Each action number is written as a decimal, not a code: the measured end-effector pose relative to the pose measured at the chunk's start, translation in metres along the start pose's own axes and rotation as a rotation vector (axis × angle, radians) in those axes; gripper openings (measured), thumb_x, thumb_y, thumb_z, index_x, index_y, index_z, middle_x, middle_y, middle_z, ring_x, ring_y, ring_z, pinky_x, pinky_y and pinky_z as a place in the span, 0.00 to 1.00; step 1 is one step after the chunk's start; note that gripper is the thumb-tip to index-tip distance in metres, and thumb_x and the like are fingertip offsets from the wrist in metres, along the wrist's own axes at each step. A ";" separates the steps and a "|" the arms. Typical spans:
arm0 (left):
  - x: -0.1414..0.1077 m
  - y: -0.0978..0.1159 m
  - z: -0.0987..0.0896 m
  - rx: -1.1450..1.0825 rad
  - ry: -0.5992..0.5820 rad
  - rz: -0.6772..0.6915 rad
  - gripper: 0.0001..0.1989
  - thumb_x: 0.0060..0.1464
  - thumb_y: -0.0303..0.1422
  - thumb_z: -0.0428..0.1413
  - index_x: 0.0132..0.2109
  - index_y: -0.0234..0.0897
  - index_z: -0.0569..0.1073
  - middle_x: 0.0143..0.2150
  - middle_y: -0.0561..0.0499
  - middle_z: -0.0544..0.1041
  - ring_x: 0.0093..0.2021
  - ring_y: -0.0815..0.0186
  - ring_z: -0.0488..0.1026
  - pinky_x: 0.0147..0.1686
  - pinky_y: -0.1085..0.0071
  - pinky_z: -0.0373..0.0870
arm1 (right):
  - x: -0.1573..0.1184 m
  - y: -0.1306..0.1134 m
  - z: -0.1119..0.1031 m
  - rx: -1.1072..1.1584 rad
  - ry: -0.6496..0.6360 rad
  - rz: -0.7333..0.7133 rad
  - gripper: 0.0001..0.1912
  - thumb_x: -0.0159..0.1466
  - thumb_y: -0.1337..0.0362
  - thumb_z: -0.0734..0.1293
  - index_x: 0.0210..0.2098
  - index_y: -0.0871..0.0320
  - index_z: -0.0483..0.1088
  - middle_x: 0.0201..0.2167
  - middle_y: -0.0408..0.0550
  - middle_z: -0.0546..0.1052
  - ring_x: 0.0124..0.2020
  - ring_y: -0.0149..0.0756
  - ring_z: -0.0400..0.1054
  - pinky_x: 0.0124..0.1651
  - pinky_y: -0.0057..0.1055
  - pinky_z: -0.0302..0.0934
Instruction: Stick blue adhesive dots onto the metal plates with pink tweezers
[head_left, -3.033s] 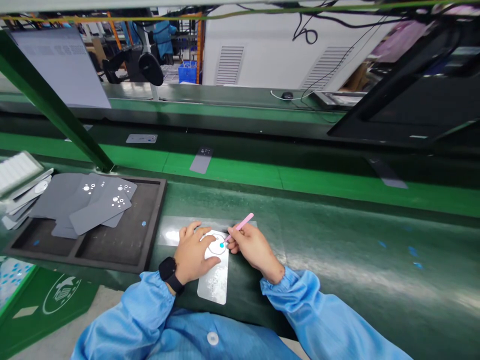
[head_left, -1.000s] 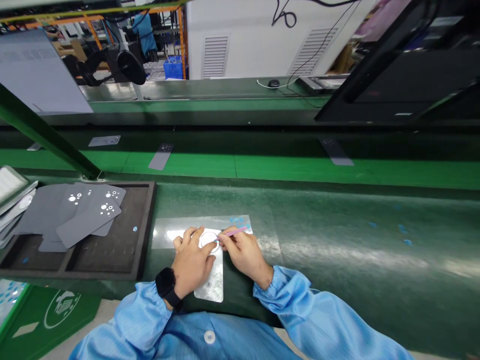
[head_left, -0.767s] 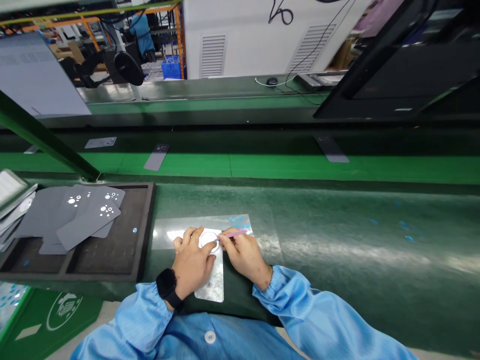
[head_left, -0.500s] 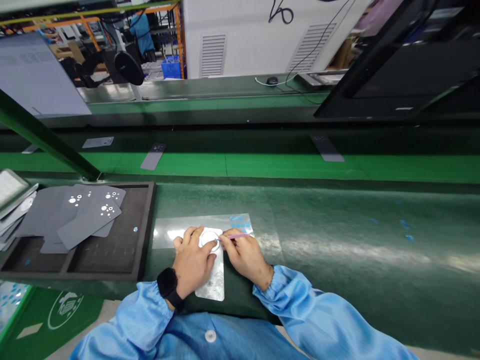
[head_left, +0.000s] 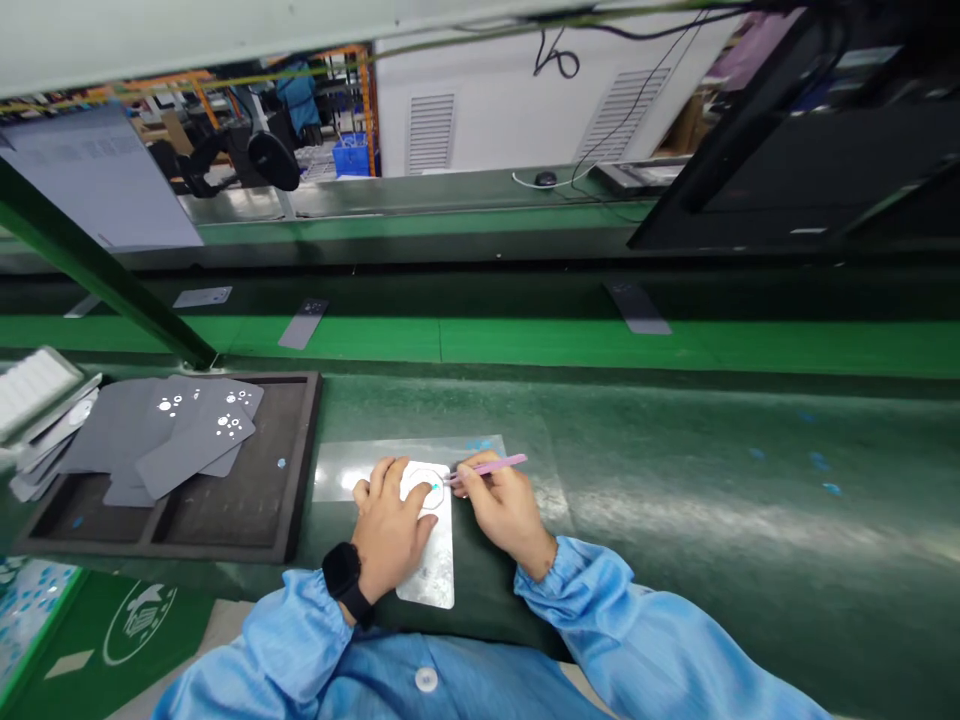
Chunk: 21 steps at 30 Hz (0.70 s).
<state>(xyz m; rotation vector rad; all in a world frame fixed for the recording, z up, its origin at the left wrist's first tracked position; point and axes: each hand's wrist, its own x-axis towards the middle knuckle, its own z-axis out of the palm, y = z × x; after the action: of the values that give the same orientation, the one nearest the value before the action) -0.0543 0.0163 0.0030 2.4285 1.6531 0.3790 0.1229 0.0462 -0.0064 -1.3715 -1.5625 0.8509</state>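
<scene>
My left hand (head_left: 393,530) lies over the upper left of a pale phone back panel (head_left: 429,575), fingers spread, thumb and index finger near the ring printed on it. A small blue dot (head_left: 435,487) sits inside that ring, beside the index fingertip. In my right hand (head_left: 507,505), pinched between thumb and fingers, is a pair of pink tweezers (head_left: 499,464); the tips point left at the panel's right edge. Behind both hands lies a clear plastic sheet (head_left: 341,465) with blue spots at its far right corner, partly hidden by my hands.
To the left, a dark divided tray (head_left: 217,520) holds several grey phone panels (head_left: 124,425). More panels and a white tray (head_left: 37,390) are stacked beyond it. Several panels lie on the green belt (head_left: 390,340). A green post (head_left: 112,270) slants across the left. Blue bits (head_left: 831,488) dot the right side.
My right hand and the tweezers have drawn back slightly to the right, away from the ring. The blue dot now shows uncovered on the panel. My left hand stays on the panel; the view has tilted.
</scene>
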 end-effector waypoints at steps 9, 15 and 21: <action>-0.013 0.003 0.005 -0.080 0.030 -0.083 0.25 0.47 0.39 0.63 0.52 0.40 0.68 0.59 0.39 0.64 0.59 0.44 0.56 0.50 0.45 0.57 | 0.032 -0.026 -0.002 -0.431 -0.365 0.039 0.02 0.54 0.69 0.64 0.28 0.58 0.66 0.36 0.51 0.71 0.35 0.38 0.67 0.41 0.33 0.60; -0.013 -0.001 0.023 -0.106 0.339 -0.131 0.23 0.50 0.40 0.59 0.52 0.41 0.67 0.56 0.40 0.65 0.57 0.47 0.60 0.50 0.48 0.60 | 0.066 -0.031 0.007 -0.228 -0.500 0.143 0.05 0.52 0.67 0.65 0.29 0.55 0.63 0.23 0.39 0.69 0.27 0.34 0.64 0.30 0.29 0.57; -0.018 -0.025 0.024 -0.086 0.535 -0.199 0.17 0.56 0.33 0.55 0.53 0.40 0.69 0.53 0.41 0.69 0.53 0.51 0.66 0.48 0.52 0.66 | 0.202 -0.055 -0.005 -0.525 -0.160 0.093 0.05 0.57 0.64 0.64 0.31 0.59 0.69 0.29 0.50 0.75 0.32 0.40 0.70 0.34 0.32 0.61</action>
<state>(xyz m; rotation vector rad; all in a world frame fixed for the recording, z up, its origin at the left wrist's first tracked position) -0.0752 0.0089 -0.0292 2.1887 2.0006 1.1162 0.1023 0.2359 0.0789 -1.7892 -1.9487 0.6378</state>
